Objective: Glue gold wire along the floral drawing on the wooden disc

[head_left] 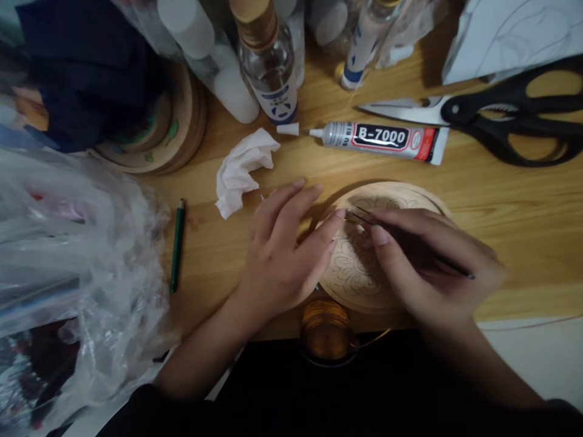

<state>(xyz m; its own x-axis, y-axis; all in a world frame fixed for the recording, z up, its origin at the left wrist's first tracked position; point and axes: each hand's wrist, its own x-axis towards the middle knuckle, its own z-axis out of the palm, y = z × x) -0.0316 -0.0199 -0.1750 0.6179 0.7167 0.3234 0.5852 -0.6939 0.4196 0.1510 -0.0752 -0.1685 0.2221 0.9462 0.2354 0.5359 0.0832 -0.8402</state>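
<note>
My right hand (423, 267) grips a pair of dark, thin tweezers (359, 218), its points aimed left over a round wooden board (337, 279). Flower-like outlines are drawn on the board, partly hidden by my hands and their shadow. My left hand (286, 249) rests at the board's left side with fingers spread. One fingertip presses on the board just beside the tweezer points. A tiny gold-coloured bit, too small to make out, shows at that fingertip. Below the board, at the table edge, sits a spool of amber-gold wire (325, 331) with a loose end.
Beyond the board lie a B-7000 glue tube (382, 139), its white cap (288, 129) and black-handled scissors (455, 110). Crumpled tissue (243, 170) and a green pencil (177, 246) are to the left. Bottles (273, 73), stacked wooden rounds (195, 121) and plastic bags (104, 243) crowd the sides.
</note>
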